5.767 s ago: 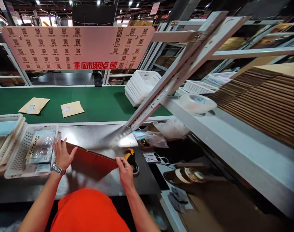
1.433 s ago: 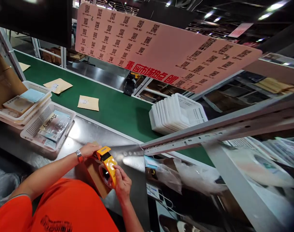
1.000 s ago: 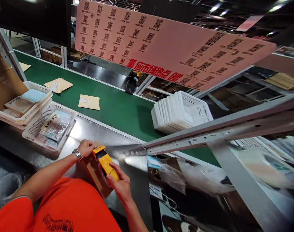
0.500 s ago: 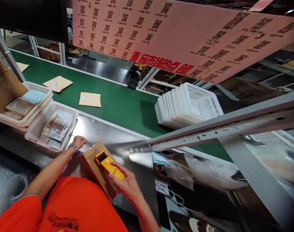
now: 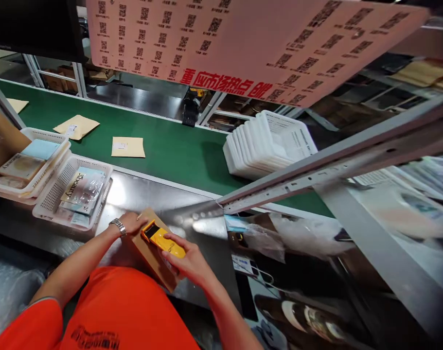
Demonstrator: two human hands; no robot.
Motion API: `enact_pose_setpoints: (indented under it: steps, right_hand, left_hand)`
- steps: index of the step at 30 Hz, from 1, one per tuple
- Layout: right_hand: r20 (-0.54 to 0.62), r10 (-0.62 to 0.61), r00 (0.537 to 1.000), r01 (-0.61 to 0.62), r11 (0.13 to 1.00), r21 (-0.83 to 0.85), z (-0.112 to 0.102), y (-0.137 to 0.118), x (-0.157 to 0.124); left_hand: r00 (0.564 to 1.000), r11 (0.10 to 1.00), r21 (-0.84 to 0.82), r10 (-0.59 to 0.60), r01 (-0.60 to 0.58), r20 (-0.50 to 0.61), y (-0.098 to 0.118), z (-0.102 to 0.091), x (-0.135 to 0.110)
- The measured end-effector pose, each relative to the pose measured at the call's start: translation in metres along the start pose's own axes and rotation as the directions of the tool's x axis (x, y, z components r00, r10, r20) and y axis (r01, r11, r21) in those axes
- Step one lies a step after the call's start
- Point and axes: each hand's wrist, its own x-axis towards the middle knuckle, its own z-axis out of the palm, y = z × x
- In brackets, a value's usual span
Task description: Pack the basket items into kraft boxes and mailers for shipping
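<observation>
A narrow brown cardboard box (image 5: 153,260) lies slanted in front of my body on the metal bench. My left hand (image 5: 132,223), with a metal watch on its wrist, is at the box's far left end, fingers closed against that edge. Wrapped around a yellow handheld tool (image 5: 170,245) is my right hand (image 5: 188,262). The tool has an orange frame and a black window at its front end, which rests on or just over the box top. I cannot make out its exact kind. The box's underside is hidden.
White baskets (image 5: 42,206) with packaged goods stand left on the metal bench (image 5: 133,194). Behind runs a green conveyor (image 5: 177,155) carrying a paper envelope (image 5: 128,147) and stacked white baskets (image 5: 239,160). A metal rail (image 5: 279,182) crosses at right; a pink code board (image 5: 243,48) hangs above.
My left hand has moved right, from beside the box onto its far left end. My right hand still holds the yellow tool over the box top. The whole view has shifted slightly.
</observation>
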Motion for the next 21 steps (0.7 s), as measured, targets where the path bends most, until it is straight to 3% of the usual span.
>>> enact_pose_setpoints:
  steps: [2, 5, 11, 14, 16, 19, 21]
  right_hand:
    - [-0.002, 0.002, 1.0, -0.002, 1.0, -0.006, 0.002, -0.006, -0.002]
    - [-0.022, 0.044, 0.999, -0.044, 0.999, -0.011, -0.01, -0.004, -0.017]
    - [-0.096, 0.298, 0.95, -0.296, 0.954, 0.043, -0.099, 0.049, -0.117]
    - [-0.179, 0.254, 0.95, -0.262, 0.965, -0.019, -0.124, 0.077, -0.142]
    - [-0.146, 0.206, 0.968, -0.223, 0.969, -0.109, -0.117, 0.09, -0.126]
    - [-0.053, 0.157, 0.986, -0.165, 0.944, -0.286, -0.088, 0.101, -0.07]
    - [-0.043, 0.168, 0.985, -0.167, 0.854, -0.493, -0.07, 0.106, -0.03]
  left_hand:
    - [1.0, 0.984, 0.175, 0.009, -0.01, 0.011, 0.008, 0.001, -0.002]
    - [0.999, 0.954, 0.299, 0.018, -0.025, 0.026, 0.012, -0.002, -0.004]
    - [0.995, 0.888, 0.458, 0.0, -0.047, 0.102, 0.015, -0.009, -0.002]
    - [0.994, 0.86, 0.508, -0.005, -0.05, 0.107, 0.018, -0.009, -0.002]
    - [0.992, 0.835, 0.546, 0.005, -0.075, 0.128, 0.021, -0.01, -0.003]
    - [0.99, 0.801, 0.59, 0.021, -0.101, 0.141, 0.025, -0.013, -0.003]
    - [0.993, 0.804, 0.588, 0.021, -0.087, 0.119, 0.025, -0.017, -0.003]
